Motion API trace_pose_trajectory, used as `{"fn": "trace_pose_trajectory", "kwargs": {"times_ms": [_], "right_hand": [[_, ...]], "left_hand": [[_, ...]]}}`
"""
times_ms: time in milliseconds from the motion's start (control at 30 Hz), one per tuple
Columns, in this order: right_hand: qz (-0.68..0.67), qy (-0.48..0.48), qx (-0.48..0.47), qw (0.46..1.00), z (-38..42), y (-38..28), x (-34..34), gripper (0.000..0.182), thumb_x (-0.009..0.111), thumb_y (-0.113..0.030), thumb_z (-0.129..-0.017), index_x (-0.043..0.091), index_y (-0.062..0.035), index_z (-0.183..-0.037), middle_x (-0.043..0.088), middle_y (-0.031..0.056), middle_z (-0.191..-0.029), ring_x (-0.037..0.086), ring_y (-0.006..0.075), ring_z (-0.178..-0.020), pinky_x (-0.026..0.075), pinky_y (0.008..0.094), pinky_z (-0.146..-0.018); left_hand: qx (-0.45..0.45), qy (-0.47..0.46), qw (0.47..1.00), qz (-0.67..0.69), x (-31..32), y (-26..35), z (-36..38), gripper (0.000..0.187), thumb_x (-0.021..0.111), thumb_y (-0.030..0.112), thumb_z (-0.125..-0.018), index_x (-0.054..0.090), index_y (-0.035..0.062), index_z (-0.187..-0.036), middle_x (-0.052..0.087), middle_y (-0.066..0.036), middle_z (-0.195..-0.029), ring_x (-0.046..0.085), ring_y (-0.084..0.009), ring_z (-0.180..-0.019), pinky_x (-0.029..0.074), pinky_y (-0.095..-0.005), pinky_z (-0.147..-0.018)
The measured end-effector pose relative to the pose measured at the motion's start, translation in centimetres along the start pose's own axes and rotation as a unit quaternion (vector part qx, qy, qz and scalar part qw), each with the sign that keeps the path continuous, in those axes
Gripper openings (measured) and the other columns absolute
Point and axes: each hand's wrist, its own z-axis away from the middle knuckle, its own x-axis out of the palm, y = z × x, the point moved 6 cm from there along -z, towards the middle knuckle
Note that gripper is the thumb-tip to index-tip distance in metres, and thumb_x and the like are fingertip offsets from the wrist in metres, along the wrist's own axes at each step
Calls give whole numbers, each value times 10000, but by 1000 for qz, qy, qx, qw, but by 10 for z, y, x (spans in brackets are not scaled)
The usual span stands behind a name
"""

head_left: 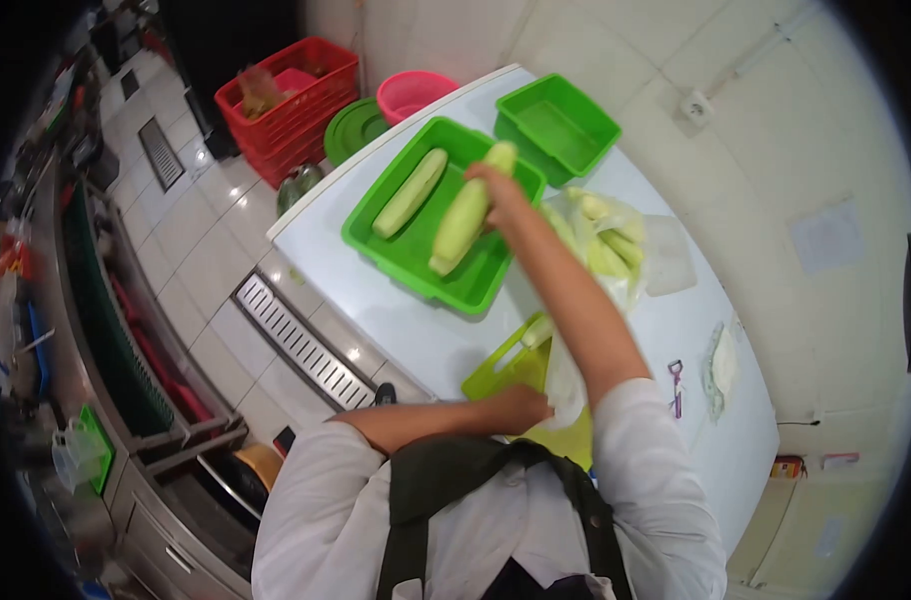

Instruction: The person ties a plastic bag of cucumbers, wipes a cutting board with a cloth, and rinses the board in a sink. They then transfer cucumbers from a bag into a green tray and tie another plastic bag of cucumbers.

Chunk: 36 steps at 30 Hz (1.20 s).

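My right hand [496, 185] reaches out over a green tray [376, 245] and grips the top end of a pale peeled cucumber [461, 225], which hangs down into the tray. A second peeled cucumber [411, 192] lies in the tray's left half. My left hand [521, 405] rests close to my body on a green cutting board [496, 375]. Its fingers are curled against a white plastic bag [564, 390], and I cannot make out whether they grip it. A small cucumber piece [538, 330] lies on the board.
On the white table [396, 320], an empty green tray [556, 125] stands at the far end. A clear bag of cucumbers [606, 240] and a peeler [676, 385] lie to the right. A red crate [291, 105], pink basin [411, 92] and green lid [354, 130] are on the floor.
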Motion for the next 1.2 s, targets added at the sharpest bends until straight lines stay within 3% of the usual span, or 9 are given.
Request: {"fn": "trace_pose_trajectory", "kwargs": {"times_ms": [300,467,600,733,800,867,933,1000,1200], "right_hand": [[163,-12,-171,972,56,-61,-47,910,767,-386,-633,299,-32,-1328,353,224,-1308,326,359,-1223,375,563,-869],[581,154,-371,708,174,-36,-197,941,766,-393,-597,291,-58,-1338,347,232,-1329,399,354,-1191,373,402,-955],[534,-46,-51,843,167,95,-302,795,768,-306,-590,435,-21,-1253,409,226,-1287,421,341,-1178,354,397,-979],[397,430,-168,793,180,123,-536,690,719,-261,-686,424,57,-1223,533,198,-1149,525,265,-1050,439,359,-873],[143,290,-70,944,226,99,-519,745,724,-306,-698,382,42,-1262,527,199,-1165,519,276,-1064,426,368,-890],[210,371,58,903,258,89,-533,784,738,-377,-677,394,5,-1269,437,200,-1265,429,292,-1173,368,397,-952],[347,446,-146,812,278,45,-545,797,765,-374,-646,408,-11,-1259,438,192,-1256,432,289,-1163,376,393,-936],[456,666,-291,513,316,0,-510,674,754,-254,-672,433,-18,-1216,484,177,-1189,480,290,-1084,396,391,-892],[245,155,-468,835,188,-18,-352,165,599,-7,-749,571,-17,-912,598,76,-848,582,170,-775,462,271,-692]], "left_hand": [[19,-7,1000,-8,-8,-1,-3,211,551,98,-703,581,68,-910,560,-142,-836,576,-319,-723,452,-424,-655],[3,-64,994,-87,-12,23,-29,305,563,125,-709,588,83,-1010,545,-122,-949,556,-300,-865,431,-425,-706],[120,63,985,-105,-11,55,-53,343,627,165,-691,604,103,-1027,565,-88,-940,549,-285,-866,435,-399,-708],[77,-13,997,14,-12,56,-79,351,649,182,-700,605,104,-1039,573,-96,-961,545,-294,-874,435,-392,-744],[30,108,993,25,-43,45,-94,325,642,157,-704,611,108,-1024,578,-94,-954,548,-297,-877,438,-390,-763],[-13,210,978,2,-80,27,-111,304,632,129,-707,619,112,-1010,570,-98,-995,535,-292,-925,430,-397,-798],[-77,277,955,-80,-119,10,-127,334,629,98,-695,615,117,-1027,537,-100,-1092,488,-274,-1030,392,-442,-859],[-134,254,940,-185,-139,-7,-147,404,633,78,-674,595,127,-1073,498,-88,-1172,426,-251,-1125,320,-506,-922],[-99,-52,945,-309,-117,-80,-197,530,680,106,-631,555,169,-1142,505,-38,-1185,406,-197,-1185,114,-593,-1021]]}}
